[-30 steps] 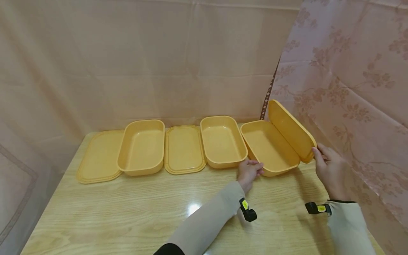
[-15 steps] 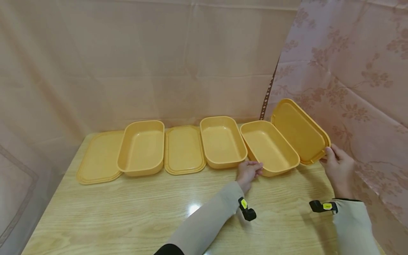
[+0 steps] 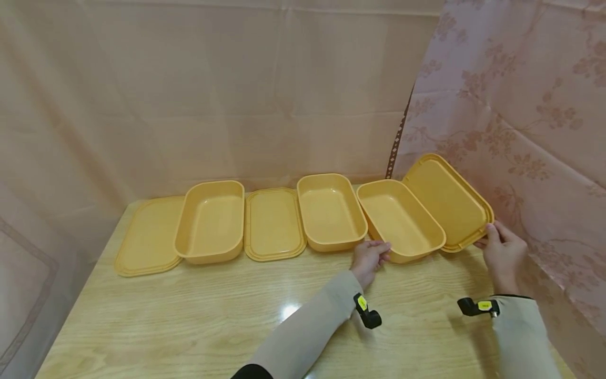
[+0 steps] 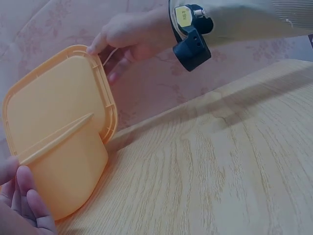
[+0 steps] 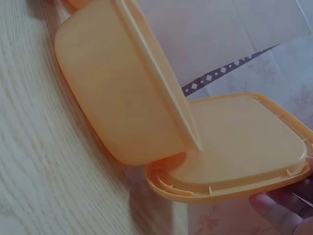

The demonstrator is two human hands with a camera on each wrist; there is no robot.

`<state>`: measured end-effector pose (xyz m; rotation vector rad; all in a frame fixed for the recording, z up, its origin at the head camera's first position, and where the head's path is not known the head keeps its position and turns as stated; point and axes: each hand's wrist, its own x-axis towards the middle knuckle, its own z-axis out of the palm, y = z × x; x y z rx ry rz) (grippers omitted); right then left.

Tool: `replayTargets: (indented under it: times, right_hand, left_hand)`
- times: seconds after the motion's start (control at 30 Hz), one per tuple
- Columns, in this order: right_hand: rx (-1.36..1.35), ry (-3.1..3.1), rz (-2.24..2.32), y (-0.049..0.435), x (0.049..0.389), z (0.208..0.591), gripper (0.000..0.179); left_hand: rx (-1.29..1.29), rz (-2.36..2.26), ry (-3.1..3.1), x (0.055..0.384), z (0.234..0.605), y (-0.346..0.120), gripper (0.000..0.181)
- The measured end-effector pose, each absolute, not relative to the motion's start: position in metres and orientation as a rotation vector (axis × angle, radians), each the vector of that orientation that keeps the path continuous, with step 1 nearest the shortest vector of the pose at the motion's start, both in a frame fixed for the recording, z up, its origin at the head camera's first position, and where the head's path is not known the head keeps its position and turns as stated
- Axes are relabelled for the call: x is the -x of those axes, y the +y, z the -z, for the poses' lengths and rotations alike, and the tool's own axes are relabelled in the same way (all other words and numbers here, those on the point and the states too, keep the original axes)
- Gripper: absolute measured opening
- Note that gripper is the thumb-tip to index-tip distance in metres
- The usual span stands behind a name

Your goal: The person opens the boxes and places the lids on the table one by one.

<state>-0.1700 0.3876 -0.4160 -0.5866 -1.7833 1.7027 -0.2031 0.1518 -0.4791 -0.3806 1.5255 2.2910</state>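
At the right end of the row is a yellow food container (image 3: 402,221), upright on the table. My left hand (image 3: 369,259) pinches its near left rim, thumb on top and fingers against the outer wall (image 4: 29,205). Just right of it a yellow lid (image 3: 447,205) leans at a slant, ribbed side facing up toward the container. My right hand (image 3: 505,255) grips that lid's near right corner between thumb and fingers. The right wrist view shows the lid (image 5: 239,142) close against the container's rim; its lower edge is partly hidden.
Leftward stand a second container (image 3: 332,213), a flat lid (image 3: 275,223), a third container (image 3: 210,221) and another flat lid (image 3: 150,237). A beige curtain (image 3: 236,105) hangs behind the wooden table (image 3: 189,321); a floral curtain (image 3: 535,137) closes the right side.
The lid in my right hand has swung rightward, away from over the container, and dropped a little. My right hand shifted right with it. The left hand and container stay put.
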Motion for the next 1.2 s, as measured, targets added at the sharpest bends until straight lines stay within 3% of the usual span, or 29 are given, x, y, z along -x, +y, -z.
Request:
replayTargets:
  times: [0.67, 0.8, 0.97, 1.2]
  right_hand:
    - [0.799, -1.704, -1.797, 0.405, 0.172, 0.442, 0.042]
    - [0.81, -1.635, -1.841, 0.418, 0.175, 0.459, 0.033]
    - [0.81, -1.57, -1.874, 0.41, 0.171, 0.451, 0.024]
    - [0.878, -1.612, -1.857, 0.41, 0.174, 0.445, 0.036]
  left_hand:
    - [0.411, -2.323, 1.331, 0.204, 0.479, 0.146, 0.015]
    - [0.401, -2.321, 1.352, 0.203, 0.478, 0.145, 0.015]
    - [0.398, -2.315, 1.467, 0.2, 0.476, 0.146, 0.01]
    - [0.357, -2.292, 1.585, 0.199, 0.473, 0.147, 0.012]
